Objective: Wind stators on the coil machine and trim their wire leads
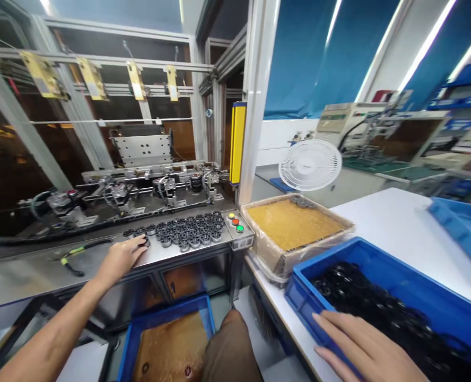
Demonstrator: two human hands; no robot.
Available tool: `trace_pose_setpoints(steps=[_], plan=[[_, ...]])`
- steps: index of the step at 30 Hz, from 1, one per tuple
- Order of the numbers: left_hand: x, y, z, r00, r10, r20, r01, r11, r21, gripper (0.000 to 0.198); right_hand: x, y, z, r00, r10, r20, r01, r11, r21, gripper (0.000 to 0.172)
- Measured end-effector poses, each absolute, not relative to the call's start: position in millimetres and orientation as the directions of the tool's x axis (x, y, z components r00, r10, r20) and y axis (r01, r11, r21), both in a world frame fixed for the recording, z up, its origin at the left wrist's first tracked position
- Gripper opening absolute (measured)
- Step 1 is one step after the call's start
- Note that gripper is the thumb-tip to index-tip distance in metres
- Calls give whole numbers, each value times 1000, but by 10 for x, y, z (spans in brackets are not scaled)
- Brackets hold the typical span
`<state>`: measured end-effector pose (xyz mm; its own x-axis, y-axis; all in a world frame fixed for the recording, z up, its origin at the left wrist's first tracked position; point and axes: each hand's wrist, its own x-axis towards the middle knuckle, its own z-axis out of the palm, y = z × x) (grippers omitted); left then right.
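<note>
While the open left hand (122, 258) is touching black rings (188, 229) on the counter (28, 276), the right hand (365, 345) is lying open. It is resting on a blue bin (299, 289).

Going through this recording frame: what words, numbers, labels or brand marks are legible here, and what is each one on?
Nothing can be read as text.
Yellow hanging tags: print too blurred.
White sticker under the push buttons: too small.
White fan, hub badge: too small.
Beige machine, front panel: blurred.
</note>
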<state>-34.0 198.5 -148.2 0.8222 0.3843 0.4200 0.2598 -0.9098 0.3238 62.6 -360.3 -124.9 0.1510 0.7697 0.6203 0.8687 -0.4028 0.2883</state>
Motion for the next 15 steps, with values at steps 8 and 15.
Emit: trace_pose_setpoints(steps=[8, 15], plan=[[-293, 2224, -1644, 898, 163, 408, 126, -985, 118, 57, 1035, -4217, -1337, 818, 574, 30, 570, -818, 80, 32], [598, 1377, -942, 759, -179, 626, -147, -984, -103, 64, 932, -4069, -1562, 803, 461, -378, 439, -886, -148, 52]])
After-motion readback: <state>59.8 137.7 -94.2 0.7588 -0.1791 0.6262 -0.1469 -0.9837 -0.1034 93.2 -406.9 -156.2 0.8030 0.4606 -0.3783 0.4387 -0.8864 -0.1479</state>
